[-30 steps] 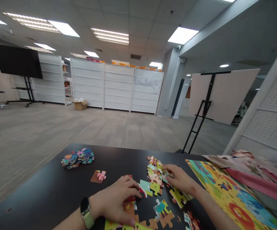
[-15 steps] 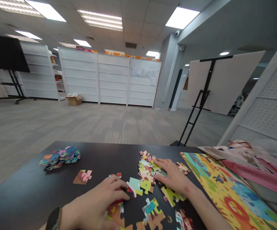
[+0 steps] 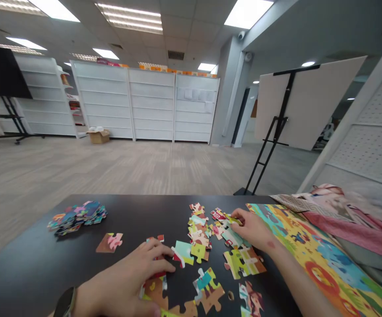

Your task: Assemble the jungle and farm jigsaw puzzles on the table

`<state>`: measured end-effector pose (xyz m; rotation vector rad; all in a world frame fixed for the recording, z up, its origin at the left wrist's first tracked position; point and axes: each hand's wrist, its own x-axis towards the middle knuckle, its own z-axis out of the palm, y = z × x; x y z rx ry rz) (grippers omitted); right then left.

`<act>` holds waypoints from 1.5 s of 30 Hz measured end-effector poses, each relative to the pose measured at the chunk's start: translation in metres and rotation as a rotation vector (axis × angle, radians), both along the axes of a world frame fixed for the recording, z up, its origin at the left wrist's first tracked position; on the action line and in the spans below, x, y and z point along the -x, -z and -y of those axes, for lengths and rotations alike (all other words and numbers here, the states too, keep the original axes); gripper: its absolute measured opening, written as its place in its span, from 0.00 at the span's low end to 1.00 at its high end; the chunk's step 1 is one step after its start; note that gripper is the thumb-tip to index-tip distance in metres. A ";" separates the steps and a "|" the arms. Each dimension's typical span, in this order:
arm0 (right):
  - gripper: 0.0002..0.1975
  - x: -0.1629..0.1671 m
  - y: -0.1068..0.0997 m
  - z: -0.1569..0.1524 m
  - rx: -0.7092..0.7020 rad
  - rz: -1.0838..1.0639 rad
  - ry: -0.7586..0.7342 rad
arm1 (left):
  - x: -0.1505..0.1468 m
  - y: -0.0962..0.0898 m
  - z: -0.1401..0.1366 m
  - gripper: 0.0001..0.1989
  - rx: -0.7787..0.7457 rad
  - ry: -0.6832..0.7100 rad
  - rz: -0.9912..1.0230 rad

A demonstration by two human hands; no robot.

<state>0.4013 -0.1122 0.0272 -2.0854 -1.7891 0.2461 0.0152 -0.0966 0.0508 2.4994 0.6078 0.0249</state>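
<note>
My left hand (image 3: 133, 277), with a dark watch (image 3: 64, 302) on its wrist, rests with fingers apart over joined brown and yellow puzzle pieces (image 3: 156, 290), covering part of them. Close to its fingertips lies a pale green and red puzzle piece (image 3: 183, 252). My right hand (image 3: 253, 228) is closed, thumb and fingers pinching a yellow-green puzzle piece (image 3: 232, 219) at the right side of the loose pile (image 3: 198, 233). Below that hand lie green and brown pieces (image 3: 244, 261). Nearer to me are a teal and brown cluster (image 3: 209, 288) and a piece with a figure (image 3: 251, 299).
A stack of blue puzzle pieces (image 3: 78, 216) sits at the table's far left, with a brown and pink piece (image 3: 109, 242) nearer. The yellow picture sheet (image 3: 313, 255) lies at right beside pink and grey fabric bags (image 3: 356, 224). A black easel stand (image 3: 270, 149) stands beyond the dark table.
My right hand has moved right and closed on a yellow-green puzzle piece, drawing pieces away from the pile and uncovering a red one. My left hand has stayed over its pieces. The view has shifted slightly.
</note>
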 end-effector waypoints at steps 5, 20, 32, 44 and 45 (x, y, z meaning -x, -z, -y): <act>0.24 0.015 0.000 0.006 -0.044 0.053 -0.100 | 0.000 0.000 -0.001 0.32 -0.008 -0.004 0.029; 0.20 0.059 -0.008 0.022 0.009 -0.042 -0.437 | 0.000 0.005 -0.003 0.28 -0.036 0.013 0.092; 0.08 0.073 -0.017 0.030 0.040 -0.145 -0.515 | -0.005 0.004 -0.001 0.22 -0.057 -0.043 0.077; 0.28 0.090 -0.009 0.027 0.028 -0.088 -0.471 | -0.006 0.007 -0.001 0.21 -0.085 -0.047 0.084; 0.26 0.094 -0.007 0.027 0.028 -0.098 -0.488 | -0.006 0.006 0.000 0.20 -0.088 -0.049 0.088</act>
